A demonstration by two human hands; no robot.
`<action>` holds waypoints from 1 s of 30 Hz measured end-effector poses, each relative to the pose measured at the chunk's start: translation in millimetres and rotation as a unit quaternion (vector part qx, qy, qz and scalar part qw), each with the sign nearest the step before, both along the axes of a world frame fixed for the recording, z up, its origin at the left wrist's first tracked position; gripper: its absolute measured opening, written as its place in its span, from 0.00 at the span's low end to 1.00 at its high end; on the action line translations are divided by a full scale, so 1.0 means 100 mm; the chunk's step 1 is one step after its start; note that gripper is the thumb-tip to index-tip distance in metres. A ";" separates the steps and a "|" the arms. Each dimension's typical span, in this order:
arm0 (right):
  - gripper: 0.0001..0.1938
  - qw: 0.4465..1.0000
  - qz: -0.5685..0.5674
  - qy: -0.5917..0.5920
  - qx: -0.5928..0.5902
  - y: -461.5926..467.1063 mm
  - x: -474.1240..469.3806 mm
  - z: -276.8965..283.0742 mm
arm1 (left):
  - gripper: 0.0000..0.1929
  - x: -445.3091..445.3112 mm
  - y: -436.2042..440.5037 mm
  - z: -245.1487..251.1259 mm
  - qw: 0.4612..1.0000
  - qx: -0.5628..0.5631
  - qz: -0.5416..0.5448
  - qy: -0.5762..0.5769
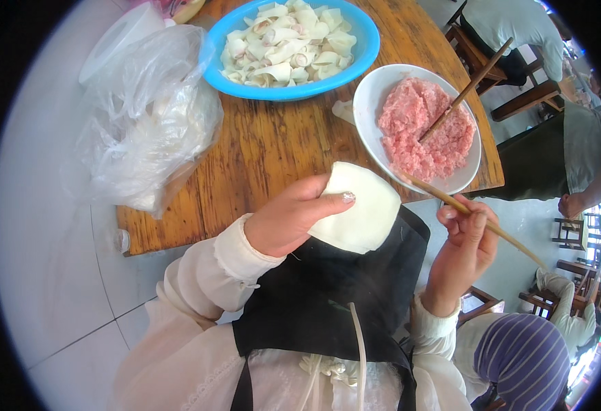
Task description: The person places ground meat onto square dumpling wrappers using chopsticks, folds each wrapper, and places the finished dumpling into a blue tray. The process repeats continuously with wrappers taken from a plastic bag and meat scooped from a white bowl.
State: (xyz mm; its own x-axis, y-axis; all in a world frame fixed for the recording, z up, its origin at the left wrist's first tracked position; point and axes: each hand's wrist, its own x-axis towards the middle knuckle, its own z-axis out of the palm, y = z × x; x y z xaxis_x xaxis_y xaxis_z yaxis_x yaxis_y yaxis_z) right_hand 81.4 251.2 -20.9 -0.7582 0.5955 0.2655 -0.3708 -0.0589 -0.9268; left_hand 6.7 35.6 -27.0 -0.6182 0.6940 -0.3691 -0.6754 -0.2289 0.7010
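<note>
A stack of pale, square dough wrappers [365, 218] rests in my left hand [298, 210], the thumb pressed across the top one. My right hand [465, 246] grips a wooden chopstick [442, 197], whose tip touches or overlaps the near rim of a white bowl [363, 123]. Pink minced meat [424, 123] fills much of that bowl. A second wooden stick [472, 85] stands tilted in the meat. Farther back, a blue plastic basin [285, 92] holds many folded wrappers [290, 43], with bits of pink showing in some.
On the left of the wooden table [269, 138] lies a clear plastic bag [151, 123] with pale contents, beside a white container [118, 38]. A wrapper scrap [344, 110] lies near the bowl. Other people sit or stand to the right, among wooden stools [570, 234].
</note>
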 end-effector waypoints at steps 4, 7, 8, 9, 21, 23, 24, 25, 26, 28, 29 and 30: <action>0.10 0.999 -0.025 -0.014 0.023 -0.03 -0.05 0.01 | 0.17 0.02 0.00 0.00 0.999 -0.027 -0.023 0.033; 0.08 0.980 -0.005 -0.062 0.187 -0.05 -0.10 -0.01 | 0.16 0.03 -0.01 0.00 0.997 -0.050 -0.023 0.052; 0.08 0.968 -0.008 -0.066 0.242 -0.04 -0.11 -0.02 | 0.16 0.04 -0.02 -0.01 0.997 -0.051 -0.018 0.056; 0.07 0.951 -0.004 -0.077 0.299 -0.05 -0.12 -0.03 | 0.16 0.04 -0.03 -0.01 0.997 -0.052 -0.013 0.060; 0.12 0.995 0.084 0.037 -0.044 0.00 -0.02 0.05 | 0.19 0.03 0.05 0.16 0.984 -0.004 -0.080 0.159; 0.12 0.997 0.069 0.033 -0.012 0.00 -0.03 0.09 | 0.20 0.03 0.07 0.20 0.973 -0.004 -0.097 0.208; 0.12 0.998 0.060 0.017 0.007 0.00 -0.05 0.10 | 0.20 0.03 0.07 0.21 0.967 -0.009 -0.103 0.231; 0.11 0.998 0.054 0.007 0.021 0.01 -0.06 0.12 | 0.21 0.03 0.08 0.22 0.959 -0.008 -0.112 0.261; 0.11 0.997 0.070 0.003 0.024 0.01 -0.07 0.13 | 0.21 0.02 0.08 0.23 0.951 -0.020 -0.127 0.282; 0.12 0.996 0.074 -0.033 0.037 0.02 -0.09 0.16 | 0.22 0.01 0.07 0.24 0.936 -0.028 -0.125 0.328; 0.13 0.994 0.088 -0.046 0.041 0.02 -0.09 0.16 | 0.22 0.00 0.06 0.24 0.927 -0.032 -0.124 0.354; 0.13 0.994 0.087 -0.043 0.050 0.03 -0.09 0.17 | 0.22 0.00 0.06 0.24 0.928 -0.035 -0.115 0.352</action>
State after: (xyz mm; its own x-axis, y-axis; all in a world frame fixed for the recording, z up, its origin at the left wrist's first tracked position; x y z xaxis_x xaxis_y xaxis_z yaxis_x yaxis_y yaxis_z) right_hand 72.7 254.3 -4.0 -0.8699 0.4274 0.2460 -0.2816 -0.0210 -0.9593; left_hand 6.3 41.1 -3.2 -0.5622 0.8267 0.0218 -0.0696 -0.0736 0.9949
